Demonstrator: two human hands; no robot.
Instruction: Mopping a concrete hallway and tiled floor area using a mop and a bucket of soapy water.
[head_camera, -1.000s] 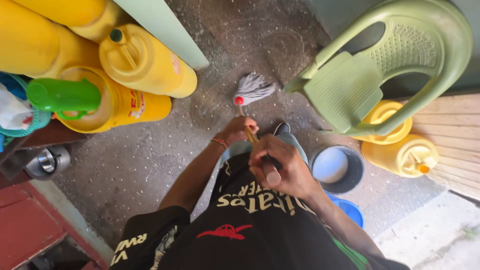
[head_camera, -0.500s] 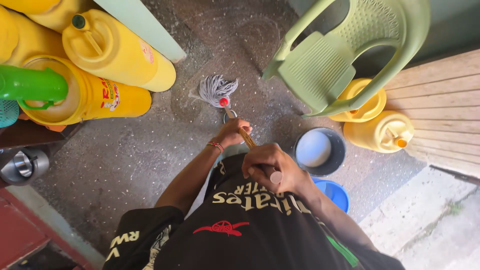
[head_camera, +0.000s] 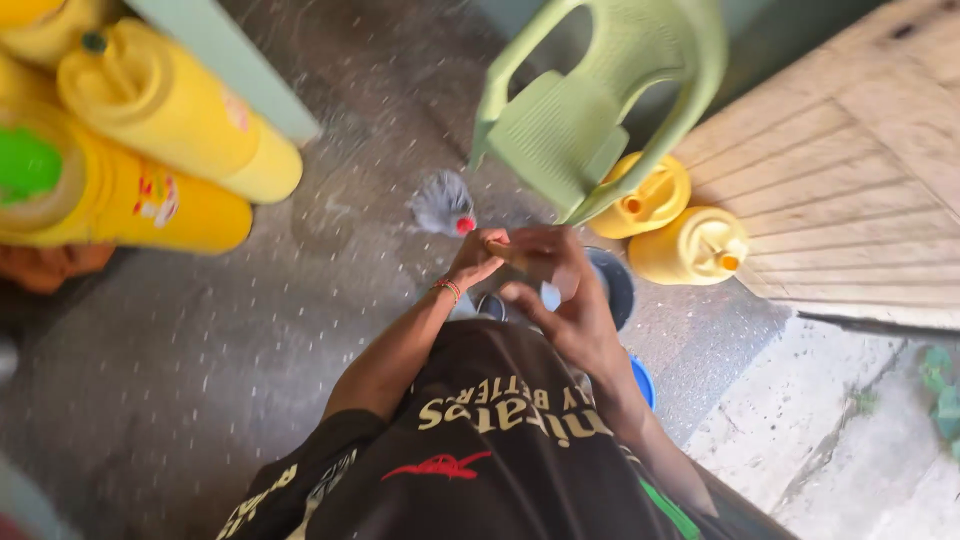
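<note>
Gripping the wooden mop handle (head_camera: 512, 256) in both closed hands, left hand (head_camera: 477, 257) and right hand (head_camera: 560, 290), risks swinging the grey string mop head (head_camera: 441, 203) into the pale green plastic chair (head_camera: 580, 110) close beside it.

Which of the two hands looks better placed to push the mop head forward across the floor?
Probably the left hand: it grips the wooden handle lower, nearer the mop head. The right hand holds the top end, steadying.
</note>
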